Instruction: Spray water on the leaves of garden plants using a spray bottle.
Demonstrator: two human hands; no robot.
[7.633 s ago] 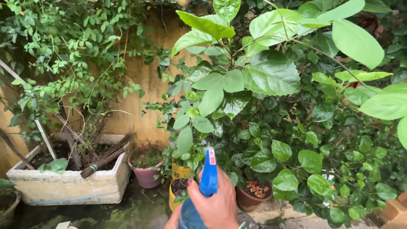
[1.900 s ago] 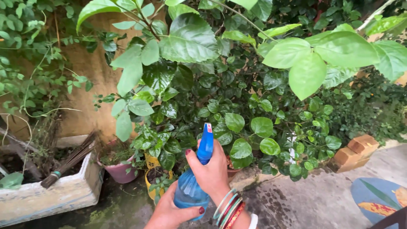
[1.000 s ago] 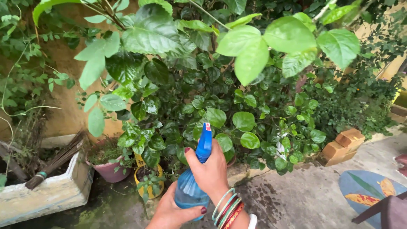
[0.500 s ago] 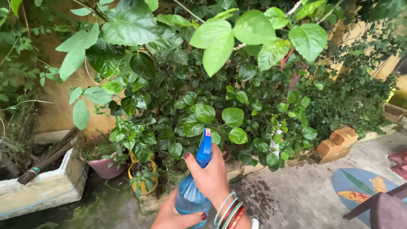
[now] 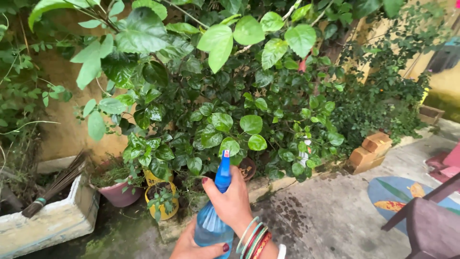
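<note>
Your right hand (image 5: pixel 232 204) grips the neck of the blue spray bottle (image 5: pixel 214 218), which holds clear liquid; your left hand (image 5: pixel 194 244) cups its base. Beyond the bottle, the yellow pot (image 5: pixel 165 206) holds a small plant and the pink pot (image 5: pixel 117 194) holds grassy growth.

1. We see a spray bottle (image 5: pixel 214 225) of smooth blue plastic, its body translucent and its nozzle opaque.
2. The shrub's leaves (image 5: pixel 211 120) look glossy and wet.
3. The ground (image 5: pixel 330 216) is rough grey concrete, damp in patches.
4. The trough (image 5: pixel 48 225) is rough, weathered white concrete.
5. The bricks (image 5: pixel 369 151) look matt and coarse.
6. The bangles (image 5: pixel 254 237) on our right wrist shine like metal and glass.
</note>
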